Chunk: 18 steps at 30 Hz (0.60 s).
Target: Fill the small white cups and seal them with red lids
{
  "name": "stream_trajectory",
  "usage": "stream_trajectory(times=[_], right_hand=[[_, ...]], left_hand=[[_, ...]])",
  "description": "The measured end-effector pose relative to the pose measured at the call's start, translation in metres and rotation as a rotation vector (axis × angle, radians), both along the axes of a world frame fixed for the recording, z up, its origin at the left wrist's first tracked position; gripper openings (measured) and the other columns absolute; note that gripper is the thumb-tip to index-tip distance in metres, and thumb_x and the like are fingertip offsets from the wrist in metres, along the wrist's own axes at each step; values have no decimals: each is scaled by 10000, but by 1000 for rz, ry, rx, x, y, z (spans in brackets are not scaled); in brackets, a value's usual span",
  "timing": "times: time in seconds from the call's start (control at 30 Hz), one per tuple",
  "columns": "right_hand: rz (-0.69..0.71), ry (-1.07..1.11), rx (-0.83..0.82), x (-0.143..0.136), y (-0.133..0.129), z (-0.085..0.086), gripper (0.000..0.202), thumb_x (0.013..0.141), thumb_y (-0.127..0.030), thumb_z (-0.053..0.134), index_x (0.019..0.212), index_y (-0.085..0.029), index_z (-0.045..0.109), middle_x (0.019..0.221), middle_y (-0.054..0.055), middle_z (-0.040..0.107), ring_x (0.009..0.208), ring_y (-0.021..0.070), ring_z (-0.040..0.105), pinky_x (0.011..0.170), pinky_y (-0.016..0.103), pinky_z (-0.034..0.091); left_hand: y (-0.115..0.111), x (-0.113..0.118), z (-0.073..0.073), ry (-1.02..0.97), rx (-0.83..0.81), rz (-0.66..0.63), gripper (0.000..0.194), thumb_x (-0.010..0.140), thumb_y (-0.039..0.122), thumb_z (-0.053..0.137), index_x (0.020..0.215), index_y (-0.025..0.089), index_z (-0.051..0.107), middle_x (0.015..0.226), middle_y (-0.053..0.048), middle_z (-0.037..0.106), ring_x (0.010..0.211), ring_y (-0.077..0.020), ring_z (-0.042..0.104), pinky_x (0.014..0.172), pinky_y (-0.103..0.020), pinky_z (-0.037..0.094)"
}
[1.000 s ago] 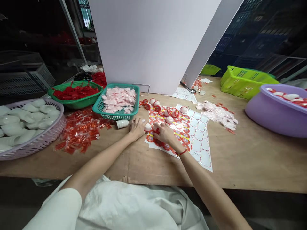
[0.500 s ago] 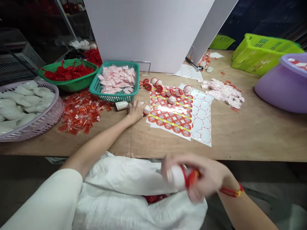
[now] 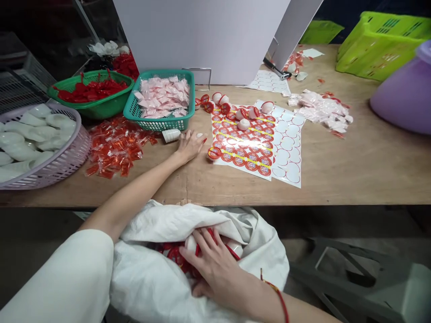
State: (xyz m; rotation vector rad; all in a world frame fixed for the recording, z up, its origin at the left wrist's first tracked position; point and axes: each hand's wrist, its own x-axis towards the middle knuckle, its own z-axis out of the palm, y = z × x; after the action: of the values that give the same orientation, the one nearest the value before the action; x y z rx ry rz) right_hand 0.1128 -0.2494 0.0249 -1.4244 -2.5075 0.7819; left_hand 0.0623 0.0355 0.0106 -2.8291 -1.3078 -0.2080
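Note:
My left hand (image 3: 191, 146) lies on the wooden table with its fingers stretched out over a small white piece (image 3: 200, 135), mostly covered. Close to its knuckles, a stack of white plastic cups (image 3: 171, 135) lies on its side. A red-and-white round piece (image 3: 214, 154) rests right of that hand, at the edge of a sheet of round red stickers (image 3: 239, 157). My right hand (image 3: 215, 264) is inside the mouth of a white woven sack (image 3: 151, 278), fingers spread over red-and-white pieces (image 3: 175, 256). A white part shows between thumb and forefinger; whether it is gripped is unclear.
Several red-and-white pieces (image 3: 244, 124) lie on the stickers. A teal basket (image 3: 158, 124) of pink packets, a green basket (image 3: 90, 107) and a lilac basket (image 3: 76, 152) stand left, near orange packets (image 3: 114, 150). Right are a purple tub (image 3: 400, 98) and a lime crate (image 3: 357, 58).
My right hand has moved down and left into the sack; the red-and-white object it held is no longer distinct. The round piece beside my left hand now sits red side up, slightly apart from the fingers.

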Motion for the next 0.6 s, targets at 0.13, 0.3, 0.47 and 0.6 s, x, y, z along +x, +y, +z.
stream_trajectory(times=[0.13, 0.3, 0.47, 0.6], right_hand=[[-162, 43, 162, 52, 65, 35, 452, 852, -459, 451, 1250, -244, 456, 1192, 98, 515, 1115, 260, 452, 896, 370, 390], [-481, -185, 393, 94, 165, 11, 493, 855, -395, 472, 1298, -197, 388, 1298, 133, 385, 1148, 294, 389, 887, 384, 374], [-470, -208, 363, 83, 193, -28, 315, 860, -261, 420, 1161, -171, 454, 1156, 129, 455, 916, 238, 491, 698, 295, 400], [-552, -105, 370, 76, 186, -17, 226, 849, -255, 402, 1037, -141, 457, 1071, 139, 484, 887, 232, 489, 689, 298, 388]], left_hand=[[2, -4, 0, -9, 9, -5, 395, 852, 284, 389, 1243, 267, 442, 1144, -116, 509, 1047, -307, 406, 826, -442, 359], [4, -19, 2, -24, -2, 13, 450, 818, 261, 440, 1267, 226, 431, 1123, -129, 527, 1022, -316, 429, 813, -425, 386], [-2, -39, 10, -31, -22, 10, 435, 828, 218, 410, 1260, 246, 446, 1127, -101, 510, 1016, -256, 465, 857, -373, 388], [-51, -60, 52, -223, -104, -76, 447, 805, 221, 435, 1251, 223, 453, 1155, -80, 492, 1057, -222, 478, 888, -324, 386]])
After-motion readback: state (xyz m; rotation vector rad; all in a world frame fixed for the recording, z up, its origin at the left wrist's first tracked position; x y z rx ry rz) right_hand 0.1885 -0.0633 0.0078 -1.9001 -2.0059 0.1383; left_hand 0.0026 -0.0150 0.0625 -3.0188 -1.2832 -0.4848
